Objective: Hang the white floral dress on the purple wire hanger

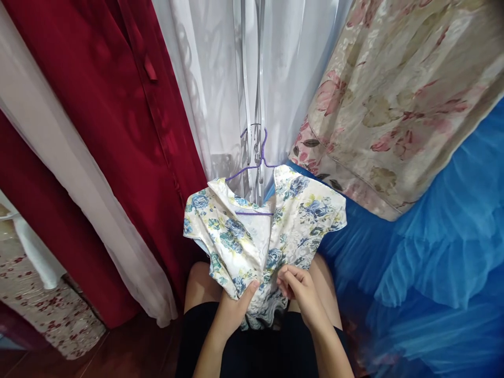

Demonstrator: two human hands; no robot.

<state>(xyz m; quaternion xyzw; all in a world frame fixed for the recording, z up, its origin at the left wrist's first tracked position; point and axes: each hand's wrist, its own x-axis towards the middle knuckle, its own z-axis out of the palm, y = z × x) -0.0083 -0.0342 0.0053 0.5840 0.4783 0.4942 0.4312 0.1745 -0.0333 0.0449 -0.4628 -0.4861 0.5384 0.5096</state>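
A white short-sleeved garment with blue and yellow flowers [232, 231] hangs on a purple wire hanger [263, 149] in front of my knees. Its front neckline falls open in a V, and the hanger's lower bar shows across it. My left hand [236, 310] grips the cloth at the lower front, thumb on top and fingers hidden beneath. Beside it, my right hand [297, 286] is closed in a pinch at the front of the garment, right of the centre line. What lies between its fingertips is too small to make out.
White drapery [212, 79] with pale hanging straps [246, 79] is behind the hanger. Dark red cloth [157, 173] hangs at left. A beige floral garment [378, 115] and blue ruffled tulle [441, 262] crowd the right. Dark floor [129, 346] shows at lower left.
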